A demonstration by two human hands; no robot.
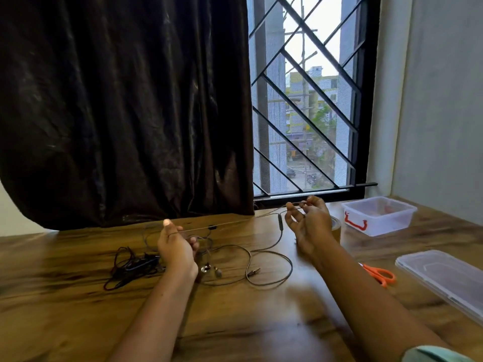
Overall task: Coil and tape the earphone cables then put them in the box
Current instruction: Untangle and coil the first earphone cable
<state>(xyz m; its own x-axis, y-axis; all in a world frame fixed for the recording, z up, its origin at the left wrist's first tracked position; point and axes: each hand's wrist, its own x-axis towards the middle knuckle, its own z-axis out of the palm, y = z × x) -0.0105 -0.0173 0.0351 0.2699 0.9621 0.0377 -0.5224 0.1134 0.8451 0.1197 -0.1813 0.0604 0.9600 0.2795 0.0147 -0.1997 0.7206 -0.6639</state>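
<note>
A thin grey earphone cable (264, 253) lies in loose loops on the wooden table, its earbuds (210, 270) and plug near my left wrist. My left hand (176, 246) grips one part of this cable with curled fingers, thumb up. My right hand (308, 223) pinches the cable farther right, so a stretch runs taut between both hands. The inline remote hangs just left of my right hand. A second, dark red-and-black earphone cable (130, 267) lies tangled to the left. The clear plastic box (379, 215) with a red latch stands open at the right.
A roll of brown tape (337, 227) sits partly hidden behind my right hand. Orange-handled scissors (380, 274) lie by my right forearm. The clear box lid (444, 278) rests at the table's right edge. A dark curtain and a barred window stand behind the table.
</note>
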